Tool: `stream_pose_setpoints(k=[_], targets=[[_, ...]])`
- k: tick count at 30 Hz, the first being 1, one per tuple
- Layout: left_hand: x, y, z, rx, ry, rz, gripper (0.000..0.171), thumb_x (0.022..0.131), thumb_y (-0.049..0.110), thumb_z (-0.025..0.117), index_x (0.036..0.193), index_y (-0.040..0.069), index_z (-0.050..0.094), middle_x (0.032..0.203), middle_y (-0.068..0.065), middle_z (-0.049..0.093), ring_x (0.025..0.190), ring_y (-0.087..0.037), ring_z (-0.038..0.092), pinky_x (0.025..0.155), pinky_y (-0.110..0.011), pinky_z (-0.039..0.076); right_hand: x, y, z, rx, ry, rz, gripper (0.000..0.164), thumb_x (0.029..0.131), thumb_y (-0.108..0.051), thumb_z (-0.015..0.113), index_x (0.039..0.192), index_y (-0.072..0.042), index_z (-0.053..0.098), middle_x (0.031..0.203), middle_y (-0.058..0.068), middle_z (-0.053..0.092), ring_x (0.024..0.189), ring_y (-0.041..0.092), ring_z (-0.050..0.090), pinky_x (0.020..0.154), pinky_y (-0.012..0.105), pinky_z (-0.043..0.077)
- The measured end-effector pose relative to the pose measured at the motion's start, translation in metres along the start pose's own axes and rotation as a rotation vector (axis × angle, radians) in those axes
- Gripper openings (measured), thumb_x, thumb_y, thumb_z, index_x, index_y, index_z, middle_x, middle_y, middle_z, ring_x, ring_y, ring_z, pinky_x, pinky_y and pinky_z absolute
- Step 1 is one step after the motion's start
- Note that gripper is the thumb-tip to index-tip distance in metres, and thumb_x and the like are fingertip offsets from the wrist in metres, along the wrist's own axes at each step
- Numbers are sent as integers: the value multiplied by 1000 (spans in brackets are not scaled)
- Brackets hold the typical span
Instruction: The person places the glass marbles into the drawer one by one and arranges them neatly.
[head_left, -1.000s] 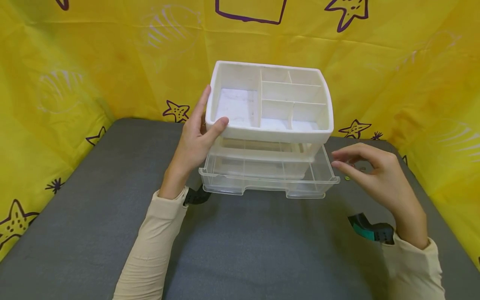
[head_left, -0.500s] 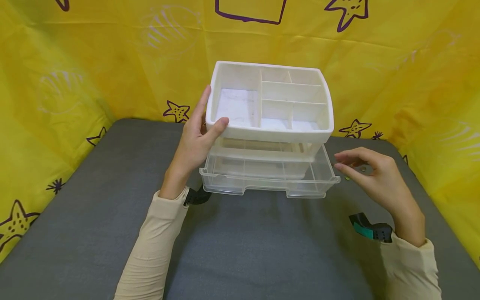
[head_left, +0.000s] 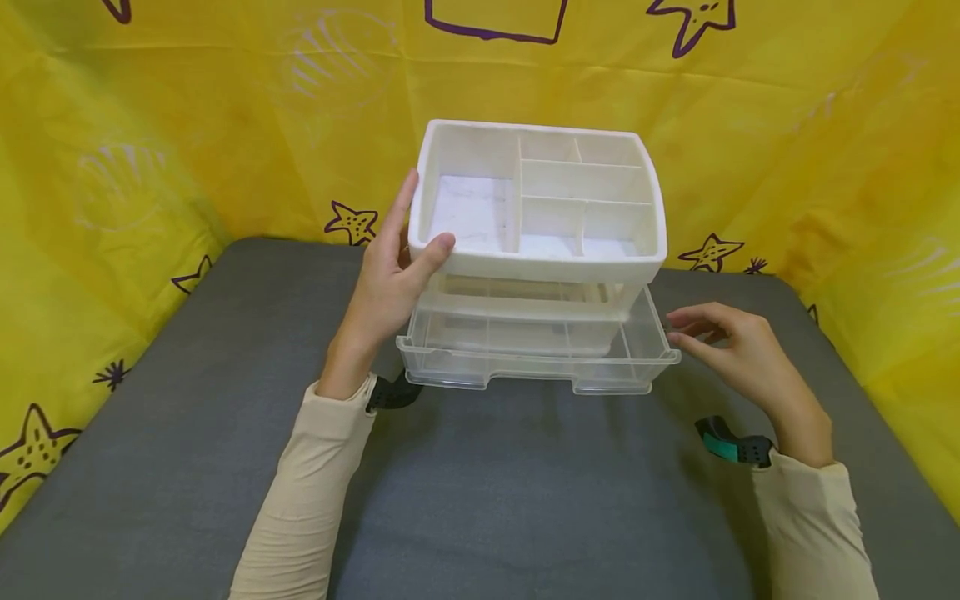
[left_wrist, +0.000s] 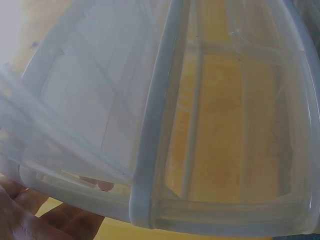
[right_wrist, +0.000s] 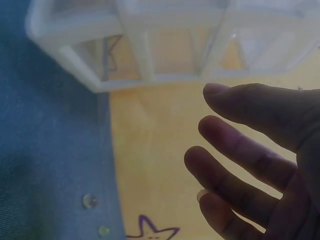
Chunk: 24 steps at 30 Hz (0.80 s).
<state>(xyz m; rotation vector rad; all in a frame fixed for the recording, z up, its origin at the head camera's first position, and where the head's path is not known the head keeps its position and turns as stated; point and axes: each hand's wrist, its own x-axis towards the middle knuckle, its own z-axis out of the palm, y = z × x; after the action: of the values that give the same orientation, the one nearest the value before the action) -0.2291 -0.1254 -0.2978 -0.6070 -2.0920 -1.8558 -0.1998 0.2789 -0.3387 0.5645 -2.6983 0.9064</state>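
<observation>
A white plastic drawer organizer (head_left: 540,268) with a divided top tray stands in the middle of the head view. From its lower part a clear drawer (head_left: 540,367) sticks out toward me. My left hand (head_left: 386,279) grips the organizer's left end, thumb over the front rim and fingers along the side. In the left wrist view, part of that hand shows at the lower left, against the frame. My right hand (head_left: 723,350) hovers just right of the drawer, fingers loosely bent. The right wrist view shows its fingers (right_wrist: 230,187) spread apart from the thumb, with nothing between them.
Two small round pieces, one clear (right_wrist: 90,201) and one green (right_wrist: 103,230), lie on the table right of the organizer; my right hand hides them in the head view. A yellow patterned cloth (head_left: 225,125) surrounds the dark grey table (head_left: 525,500).
My right hand has shifted slightly left and its forearm has drawn inward, covering the small round pieces. The left hand and the organizer have stayed nearly still.
</observation>
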Motion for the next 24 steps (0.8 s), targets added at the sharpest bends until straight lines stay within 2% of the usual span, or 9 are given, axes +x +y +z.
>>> stream_pose_setpoints(k=[2,4,18,21,24], targets=[[0,0,0,-3,-2,3,75,98,13,61,159,27,20,155,-9,39,112,-19,55,88,-22,52,0,3,1,-9,-18,27,22,89,-10,74,110,-5,72,97,11,73,78,-13,57,70,6,46],[0,0,1,-5,-3,2,75,98,13,61,159,26,20,154,-9,39,112,-19,55,88,-22,53,0,7,2,-20,-29,46,22,90,-11,73,110,-4,72,97,15,73,76,-13,57,69,7,46],[0,-1,1,11,13,4,75,97,12,62,159,27,22,153,-10,41,112,-19,56,86,-22,53,-2,37,5,-82,-81,98,23,90,-15,73,110,-2,73,110,21,72,80,-20,50,66,10,47],[0,-1,1,14,15,1,75,97,12,62,159,27,22,152,-10,42,111,-19,56,86,-22,53,-4,43,6,-96,-108,118,25,91,-16,73,112,-2,72,109,21,71,80,-17,52,67,13,48],[0,-1,0,14,15,-1,75,97,12,62,159,27,22,152,-10,42,111,-19,56,86,-22,53,-5,47,6,-105,-130,146,27,90,-18,73,114,-3,72,110,21,71,83,-5,60,67,15,49]])
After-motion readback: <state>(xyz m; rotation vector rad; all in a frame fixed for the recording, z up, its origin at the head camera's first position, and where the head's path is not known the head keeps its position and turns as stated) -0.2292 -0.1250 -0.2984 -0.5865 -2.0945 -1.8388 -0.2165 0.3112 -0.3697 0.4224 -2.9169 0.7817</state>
